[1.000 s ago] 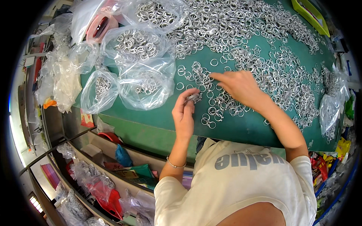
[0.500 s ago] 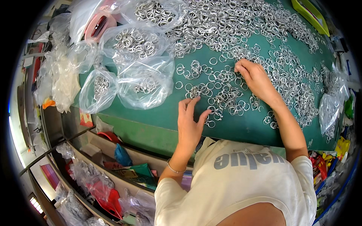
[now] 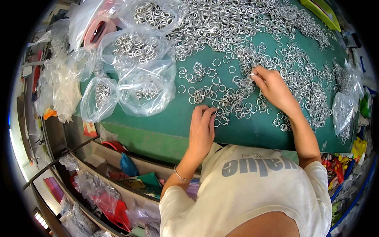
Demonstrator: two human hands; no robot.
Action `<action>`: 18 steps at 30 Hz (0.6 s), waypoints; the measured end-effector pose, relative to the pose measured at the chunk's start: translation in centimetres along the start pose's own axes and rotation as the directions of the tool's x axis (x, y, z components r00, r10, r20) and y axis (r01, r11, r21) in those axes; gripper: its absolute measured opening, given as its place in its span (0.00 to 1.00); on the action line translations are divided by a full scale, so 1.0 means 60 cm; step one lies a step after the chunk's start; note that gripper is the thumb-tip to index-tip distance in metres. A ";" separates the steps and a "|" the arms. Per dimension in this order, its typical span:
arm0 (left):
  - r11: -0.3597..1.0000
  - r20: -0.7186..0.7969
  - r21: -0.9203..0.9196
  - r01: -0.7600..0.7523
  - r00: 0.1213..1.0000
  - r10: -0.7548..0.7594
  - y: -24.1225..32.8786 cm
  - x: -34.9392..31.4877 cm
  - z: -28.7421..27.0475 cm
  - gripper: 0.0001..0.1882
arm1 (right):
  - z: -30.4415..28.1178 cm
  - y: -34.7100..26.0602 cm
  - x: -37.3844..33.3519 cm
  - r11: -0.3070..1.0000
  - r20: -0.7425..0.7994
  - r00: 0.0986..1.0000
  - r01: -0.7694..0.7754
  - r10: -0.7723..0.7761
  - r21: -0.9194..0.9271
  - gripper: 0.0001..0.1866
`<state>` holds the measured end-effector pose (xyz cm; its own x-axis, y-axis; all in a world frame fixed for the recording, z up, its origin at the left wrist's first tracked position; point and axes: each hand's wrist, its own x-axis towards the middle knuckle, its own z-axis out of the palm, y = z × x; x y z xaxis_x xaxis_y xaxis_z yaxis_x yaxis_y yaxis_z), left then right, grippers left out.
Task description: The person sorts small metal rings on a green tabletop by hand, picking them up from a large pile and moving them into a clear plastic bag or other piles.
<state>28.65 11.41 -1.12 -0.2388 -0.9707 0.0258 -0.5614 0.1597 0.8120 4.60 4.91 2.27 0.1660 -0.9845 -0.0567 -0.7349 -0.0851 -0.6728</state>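
Note:
Silver metal rings (image 3: 237,100) lie in a loose cluster on the green tabletop (image 3: 158,128), between my two hands. At the right side of that cluster, my right hand (image 3: 275,87) pinches a ring (image 3: 252,74) between thumb and fingertips. My left hand (image 3: 202,128) is at the cluster's near-left edge, its fingers bent and drawn together. Whatever its fingertips hold, if anything, is too small to make out. A small clump of rings (image 3: 197,96) lies just beyond the left hand.
A large heap of rings (image 3: 237,27) spreads across the far side. Clear plastic bags with rings (image 3: 148,93) stand at the left, near a pink container (image 3: 98,31). A yellow-green tray (image 3: 321,14) sits far right. Below the table's left edge are compartments (image 3: 112,158) with bags.
My left hand has drawn its spread thumb and fingers together and shifted slightly nearer to me. My right hand has moved a little, and a ring now shows at its fingertips.

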 end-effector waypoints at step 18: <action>0.983 -0.006 0.179 -0.041 0.999 0.043 0.023 0.025 0.018 0.19 | 0.076 -0.031 0.002 0.972 0.032 0.985 0.172 -0.169 -0.162 0.07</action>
<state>26.66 10.38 -0.62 -0.2581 -0.9640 0.0636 -0.6837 0.2288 0.6930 8.99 5.68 0.17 0.3089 -0.9505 0.0346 -0.7918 -0.2772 -0.5443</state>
